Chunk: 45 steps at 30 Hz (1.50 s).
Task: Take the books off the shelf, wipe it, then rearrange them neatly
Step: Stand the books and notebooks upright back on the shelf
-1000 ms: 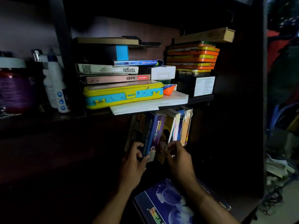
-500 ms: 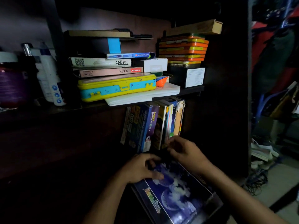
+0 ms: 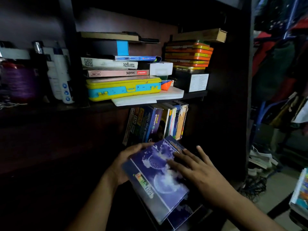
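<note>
1. Since the earlier frame, the blue book (image 3: pixel 158 177) has lifted and tilted, just below the upright books (image 3: pixel 155 122).
2. Left hand (image 3: pixel 128 160) grips its spine edge; right hand (image 3: pixel 196 170) lies flat on the cover.
3. Probably stiff, glossy and slippery; hold both long edges.

My room at home. Dark wood shelf (image 3: pixel 150 104) in front of me, packed with books (image 3: pixel 156 124), yellow case (image 3: pixel 123 87), orange tins (image 3: pixel 188 54), boxes. Bottles (image 3: pixel 58 72) and purple jar (image 3: pixel 20 82) on left. Clothes (image 3: pixel 280 64) hang on right. Papers (image 3: pixel 260 157) and wires (image 3: pixel 253 185) on floor.
</note>
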Available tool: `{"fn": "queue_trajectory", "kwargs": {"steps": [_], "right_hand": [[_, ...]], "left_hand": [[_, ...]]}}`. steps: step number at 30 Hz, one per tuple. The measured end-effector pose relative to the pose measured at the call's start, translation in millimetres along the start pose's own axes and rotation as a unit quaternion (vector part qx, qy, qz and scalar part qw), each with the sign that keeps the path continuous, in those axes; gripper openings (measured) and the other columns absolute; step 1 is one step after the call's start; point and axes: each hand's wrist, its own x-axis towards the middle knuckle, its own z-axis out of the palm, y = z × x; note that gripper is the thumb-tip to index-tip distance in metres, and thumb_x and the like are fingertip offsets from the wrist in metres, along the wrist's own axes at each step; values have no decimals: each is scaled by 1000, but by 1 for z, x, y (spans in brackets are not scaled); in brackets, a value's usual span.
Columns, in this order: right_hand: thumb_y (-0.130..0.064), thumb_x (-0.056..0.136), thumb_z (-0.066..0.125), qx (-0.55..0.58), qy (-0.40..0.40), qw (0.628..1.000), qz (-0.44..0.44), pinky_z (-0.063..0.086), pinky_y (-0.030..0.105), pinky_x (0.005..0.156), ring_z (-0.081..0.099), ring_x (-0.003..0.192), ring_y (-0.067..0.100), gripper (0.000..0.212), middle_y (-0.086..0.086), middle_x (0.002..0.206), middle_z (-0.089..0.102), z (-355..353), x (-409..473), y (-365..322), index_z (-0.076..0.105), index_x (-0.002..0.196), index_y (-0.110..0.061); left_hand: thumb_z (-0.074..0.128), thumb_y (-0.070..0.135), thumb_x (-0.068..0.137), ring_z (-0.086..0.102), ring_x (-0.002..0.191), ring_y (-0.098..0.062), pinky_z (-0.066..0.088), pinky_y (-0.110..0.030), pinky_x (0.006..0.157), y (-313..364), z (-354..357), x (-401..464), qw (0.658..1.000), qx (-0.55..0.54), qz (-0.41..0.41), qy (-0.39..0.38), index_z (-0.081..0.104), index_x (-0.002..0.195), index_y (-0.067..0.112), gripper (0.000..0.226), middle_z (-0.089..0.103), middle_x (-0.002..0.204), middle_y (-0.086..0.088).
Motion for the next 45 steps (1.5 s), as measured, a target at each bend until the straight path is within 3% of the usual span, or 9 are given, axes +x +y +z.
{"fn": "queue_trajectory", "kwargs": {"steps": [2, 5, 8, 11, 15, 22, 26, 33, 45], "right_hand": [[-40, 101, 47, 115, 54, 992, 14, 28, 32, 120, 37, 148, 14, 62, -11, 162, 35, 2, -2, -1, 22, 157, -46], [-22, 102, 59, 350, 186, 910, 119, 46, 16, 97, 58, 121, -5, 39, -23, 135, 62, 2, -1, -8, 58, 139, -35], [-27, 97, 60, 463, 270, 805, 254, 53, 14, 73, 70, 84, -4, 10, -24, 92, 74, 7, 11, -12, 70, 96, -31], [-31, 94, 62, 516, 252, 758, 310, 59, 25, 69, 74, 78, 14, 15, -11, 85, 76, 17, 21, -14, 72, 90, -20], [-26, 97, 64, 475, 186, 798, 321, 60, 48, 68, 72, 68, 21, 14, 2, 76, 74, 34, 28, -13, 68, 87, -18], [-34, 100, 60, 433, 130, 834, 317, 46, 16, 56, 65, 70, 6, 16, -4, 79, 70, 37, 42, -4, 64, 88, -24], [-27, 102, 59, 433, 129, 827, 334, 50, 18, 52, 66, 65, 4, 16, -5, 74, 70, 37, 49, -7, 63, 87, -24], [-32, 101, 59, 478, 147, 789, 356, 60, 50, 70, 72, 75, 16, 13, 2, 84, 75, 45, 50, -22, 66, 92, -24], [-29, 102, 58, 514, 135, 774, 343, 61, 49, 76, 73, 83, 17, 10, 1, 92, 75, 37, 63, -37, 63, 94, -30]], "left_hand": [[51, 58, 95, 69, 106, -31, 53, -45, 96, 0, 0, 2, 999, -31, 14, 36, 76, 115, 5, 62, 72, 116, -21], [51, 53, 92, 51, 50, -7, 36, -27, 57, -6, 1, 10, 951, 139, 151, 229, 76, 73, 15, 48, 60, 59, 3], [72, 30, 91, 54, 60, -2, 41, -28, 63, -20, -14, 27, 861, 313, 261, 304, 71, 94, 19, 11, 64, 74, 5], [81, 21, 86, 56, 73, -11, 48, -25, 70, -26, -22, 35, 829, 408, 246, 292, 59, 126, 24, 46, 61, 99, 1], [82, 18, 85, 54, 74, -13, 48, -21, 64, -26, -22, 37, 839, 399, 224, 294, 49, 136, 26, 61, 56, 110, 4], [82, 18, 84, 61, 79, -12, 53, -19, 61, -29, -25, 37, 838, 420, 215, 273, 41, 141, 33, 72, 48, 123, 5], [83, 16, 83, 59, 87, -12, 49, -17, 66, -29, -26, 37, 832, 425, 221, 278, 37, 145, 33, 79, 45, 130, 4], [82, 20, 85, 60, 91, -13, 50, -23, 70, -31, -31, 37, 840, 419, 218, 268, 34, 146, 37, 79, 42, 138, 3], [84, 21, 83, 60, 97, -7, 52, -25, 73, -31, -32, 38, 837, 422, 225, 264, 33, 142, 43, 81, 44, 136, 6]]}}
